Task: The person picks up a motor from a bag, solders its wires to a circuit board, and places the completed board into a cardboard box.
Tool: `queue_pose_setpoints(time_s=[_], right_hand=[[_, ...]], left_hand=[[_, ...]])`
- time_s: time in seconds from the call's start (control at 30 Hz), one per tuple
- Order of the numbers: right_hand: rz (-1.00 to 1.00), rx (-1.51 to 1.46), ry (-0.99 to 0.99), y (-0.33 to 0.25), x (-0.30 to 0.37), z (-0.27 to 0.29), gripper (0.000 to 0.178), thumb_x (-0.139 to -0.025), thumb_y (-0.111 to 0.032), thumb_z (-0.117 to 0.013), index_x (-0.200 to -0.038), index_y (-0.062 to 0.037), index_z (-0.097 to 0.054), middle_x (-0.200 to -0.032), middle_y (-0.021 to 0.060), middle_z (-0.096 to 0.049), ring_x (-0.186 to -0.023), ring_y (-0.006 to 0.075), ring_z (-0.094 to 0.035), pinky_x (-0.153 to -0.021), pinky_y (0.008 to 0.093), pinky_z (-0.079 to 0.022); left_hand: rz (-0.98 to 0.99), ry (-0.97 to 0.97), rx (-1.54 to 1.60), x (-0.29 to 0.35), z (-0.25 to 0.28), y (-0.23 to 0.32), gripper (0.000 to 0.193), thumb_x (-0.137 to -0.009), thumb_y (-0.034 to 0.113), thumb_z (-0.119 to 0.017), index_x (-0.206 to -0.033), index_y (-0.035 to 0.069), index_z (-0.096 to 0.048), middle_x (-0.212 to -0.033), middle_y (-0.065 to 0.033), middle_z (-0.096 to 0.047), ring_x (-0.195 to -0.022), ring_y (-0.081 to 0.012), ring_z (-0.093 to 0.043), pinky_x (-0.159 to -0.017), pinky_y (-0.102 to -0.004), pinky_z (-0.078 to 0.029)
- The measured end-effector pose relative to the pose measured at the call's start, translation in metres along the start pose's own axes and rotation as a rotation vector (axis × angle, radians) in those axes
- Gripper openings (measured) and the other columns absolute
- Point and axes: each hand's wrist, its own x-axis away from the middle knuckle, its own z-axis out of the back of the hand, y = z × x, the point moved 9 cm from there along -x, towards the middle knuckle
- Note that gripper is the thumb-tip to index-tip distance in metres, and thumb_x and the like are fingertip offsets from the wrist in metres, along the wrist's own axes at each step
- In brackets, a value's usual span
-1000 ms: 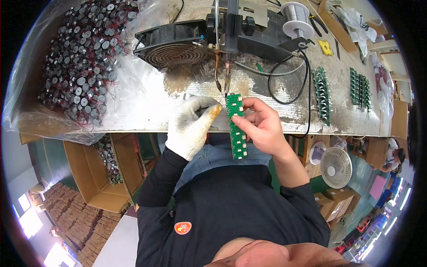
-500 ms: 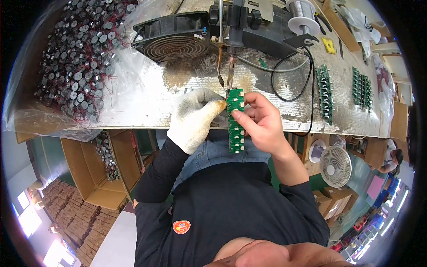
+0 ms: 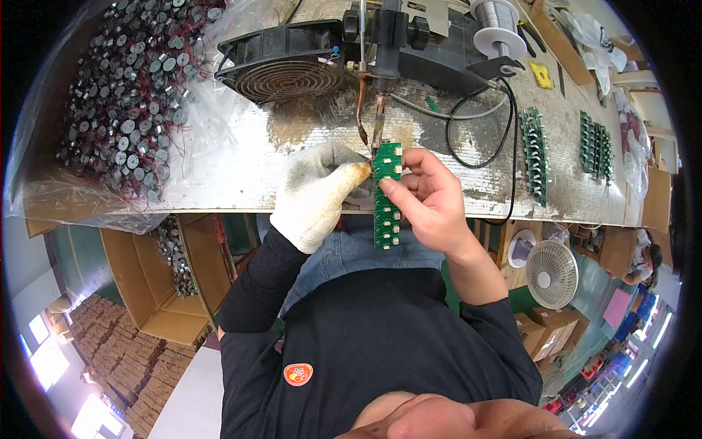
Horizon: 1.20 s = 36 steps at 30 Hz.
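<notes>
A long green circuit board strip point(image 3: 386, 212) with small white connectors hangs over the table's front edge. My bare right hand point(image 3: 433, 201) is closed on its right side, thumb across the front. On the board's left edge, near its upper end, the thumb and fingers of my left hand point(image 3: 313, 192), in a white glove, are pressed together. Whatever they pinch is too small and hidden to name. Just above stands an upright soldering iron point(image 3: 379, 117), its tip at the board's top end. A thin bent metal tube point(image 3: 361, 110) runs down beside the iron.
Left lies a heap of small round parts with red wires point(image 3: 128, 124) on plastic film. A black fan point(image 3: 285, 69) and a solder spool point(image 3: 499, 28) stand at the back. A black cable point(image 3: 447, 139) loops right, before more green board strips point(image 3: 534, 157). An open carton point(image 3: 150, 278) stands below left.
The board has shifted slightly upward toward the iron's tip. My left hand's wrist has moved a little left and down, fingers still at the board's edge. My right hand keeps its hold.
</notes>
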Motion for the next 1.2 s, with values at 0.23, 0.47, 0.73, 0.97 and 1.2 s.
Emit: queue_pose_setpoints(time_s=[0.23,0.47,0.73,0.97,1.2], right_hand=[[-0.012,0.003,-0.003,0.0064,0.0019,0.0019,0.018,-0.089,-0.001,-0.06,-0.105,0.0002,-0.05,-0.084,-0.0004,-0.058,-0.062,0.0002,-0.052,-0.051,0.0161,-0.037],[-0.019,-0.006,-0.002,0.0093,0.0031,0.0009,0.018,-0.089,0.0,-0.059,-0.104,0.0003,-0.05,-0.084,-0.0006,-0.058,-0.062,0.0,-0.052,-0.051,0.0157,-0.036],[-0.066,-0.014,-0.01,0.0094,0.0059,0.0005,0.018,-0.089,0.0,-0.059,-0.104,0.0008,-0.049,-0.081,0.001,-0.059,-0.061,0.0018,-0.054,-0.051,0.0174,-0.038],[-0.032,-0.021,-0.012,0.0058,0.0069,-0.002,0.018,-0.089,0.001,-0.059,-0.103,0.0008,-0.047,-0.076,0.0007,-0.059,-0.059,0.0018,-0.054,-0.05,0.0175,-0.038],[-0.03,-0.03,-0.012,0.0075,0.0047,-0.0039,0.018,-0.089,0.001,-0.059,-0.102,0.0005,-0.047,-0.074,-0.0004,-0.058,-0.059,0.0009,-0.052,-0.05,0.0169,-0.037]], left_hand=[[-0.017,0.027,-0.027,-0.0015,0.0028,-0.0052,0.017,-0.087,0.012,-0.06,-0.091,-0.004,-0.064,-0.08,-0.0059,-0.064,-0.071,-0.0088,-0.059,-0.063,-0.0239,-0.048],[-0.02,0.048,-0.055,0.0003,0.0034,-0.0048,0.018,-0.086,0.011,-0.06,-0.091,-0.005,-0.064,-0.079,-0.0061,-0.065,-0.068,-0.0086,-0.058,-0.061,-0.0234,-0.048],[-0.068,0.063,-0.035,0.0023,0.0044,-0.007,0.018,-0.087,0.013,-0.061,-0.092,-0.004,-0.065,-0.08,-0.0051,-0.065,-0.071,-0.0081,-0.058,-0.062,-0.023,-0.047],[-0.156,0.146,-0.077,0.0054,0.006,-0.0026,0.017,-0.088,0.014,-0.062,-0.091,-0.003,-0.065,-0.079,-0.0047,-0.064,-0.069,-0.0085,-0.058,-0.061,-0.0236,-0.046],[-0.172,0.136,-0.102,0.0042,0.006,0.0028,0.018,-0.089,0.014,-0.063,-0.093,-0.003,-0.064,-0.079,-0.0051,-0.065,-0.068,-0.0088,-0.059,-0.06,-0.0237,-0.047]])
